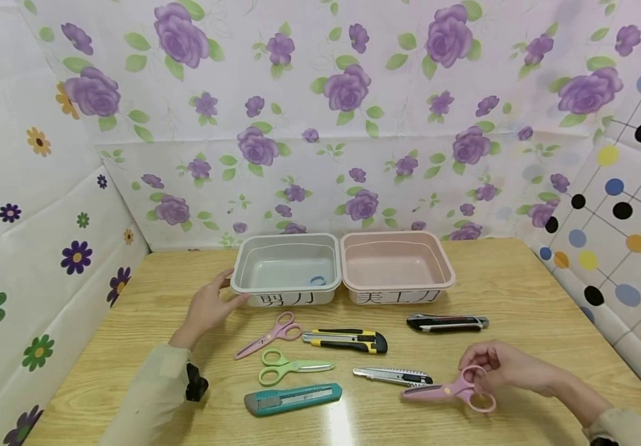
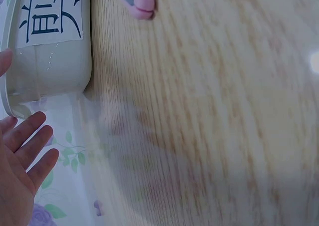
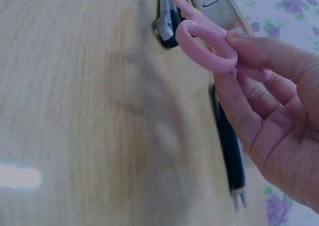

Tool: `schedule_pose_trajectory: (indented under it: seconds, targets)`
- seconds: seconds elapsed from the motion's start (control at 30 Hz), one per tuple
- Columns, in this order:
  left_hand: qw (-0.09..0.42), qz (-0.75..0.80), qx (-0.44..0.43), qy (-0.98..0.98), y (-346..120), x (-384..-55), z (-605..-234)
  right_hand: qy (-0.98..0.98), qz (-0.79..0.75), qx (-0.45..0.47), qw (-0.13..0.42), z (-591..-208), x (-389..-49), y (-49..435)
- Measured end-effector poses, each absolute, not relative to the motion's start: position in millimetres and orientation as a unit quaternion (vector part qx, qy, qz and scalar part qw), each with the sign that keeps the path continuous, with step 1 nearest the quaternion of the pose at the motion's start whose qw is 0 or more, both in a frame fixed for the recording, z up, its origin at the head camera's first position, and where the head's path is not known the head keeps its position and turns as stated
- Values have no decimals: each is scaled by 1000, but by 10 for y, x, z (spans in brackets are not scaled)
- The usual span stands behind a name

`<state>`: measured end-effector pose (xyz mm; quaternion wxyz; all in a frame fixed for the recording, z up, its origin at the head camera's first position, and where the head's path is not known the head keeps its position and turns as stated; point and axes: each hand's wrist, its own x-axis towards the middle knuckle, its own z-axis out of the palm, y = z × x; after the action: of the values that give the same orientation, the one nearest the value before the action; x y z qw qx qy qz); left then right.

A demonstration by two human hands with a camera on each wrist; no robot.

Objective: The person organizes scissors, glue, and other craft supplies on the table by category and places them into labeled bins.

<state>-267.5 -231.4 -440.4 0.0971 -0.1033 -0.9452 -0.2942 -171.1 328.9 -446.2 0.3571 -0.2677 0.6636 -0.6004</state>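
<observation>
My right hand (image 1: 510, 367) pinches a pair of pink scissors (image 1: 437, 392) by the handle loops, blades pointing left. In the right wrist view the scissors' pink loop (image 3: 207, 46) sits between thumb and fingertips, lifted off the table. My left hand (image 1: 209, 310) is at the left front corner of a grey bin (image 1: 287, 290), its thumb by the front rim. The left wrist view shows that hand (image 2: 20, 171) with fingers extended beside the bin's end (image 2: 60, 66). A small blue loop (image 1: 318, 280) shows inside the grey bin.
A pink bin (image 1: 398, 288) adjoins the grey one. On the table lie other pink scissors (image 1: 269, 337), green scissors (image 1: 292, 367), a yellow-black utility knife (image 1: 348, 340), a teal one (image 1: 293, 399), a silver one (image 1: 392, 375) and a black one (image 1: 447, 323). Patterned cloth walls surround the table.
</observation>
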Motion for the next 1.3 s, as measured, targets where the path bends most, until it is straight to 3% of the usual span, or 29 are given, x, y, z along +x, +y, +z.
schedule_pose_trajectory:
  seconds: [1.3]
  targets:
    - [95,-304,-100,-943,-2295,-2652,-4382,764,-519,-252,288,-3835,-2322,2595]
